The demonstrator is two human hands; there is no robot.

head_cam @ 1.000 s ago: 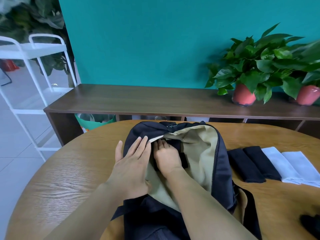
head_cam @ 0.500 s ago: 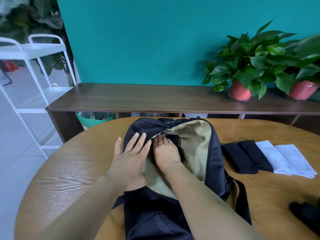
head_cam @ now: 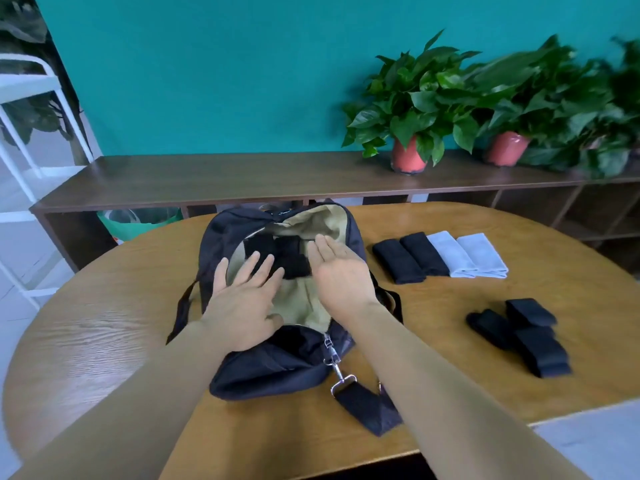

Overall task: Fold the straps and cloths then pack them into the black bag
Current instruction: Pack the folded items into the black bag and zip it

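Note:
The black bag (head_cam: 277,368) lies unzipped on the round wooden table (head_cam: 104,323), its tan lining showing. Folded black straps (head_cam: 277,254) lie inside near the far end. My left hand (head_cam: 242,299) rests flat on the lining with straight fingers, its tips at the straps. My right hand (head_cam: 341,271) hovers over the bag's right side, fingers straight, holding nothing. To the right lie two folded black cloths (head_cam: 410,256) and two folded pale cloths (head_cam: 467,254). Nearer me lie several folded black straps (head_cam: 523,336).
The bag's shoulder strap (head_cam: 367,407) with a metal clip trails toward the table's near edge. A long dark shelf (head_cam: 242,178) with two potted plants (head_cam: 408,109) stands behind the table. A white rack (head_cam: 31,109) is at the left.
My right hand has come out of the bag and lifted to the right, leaving the black straps inside. My left hand moved from the bag's flap onto the lining. The view shifted right.

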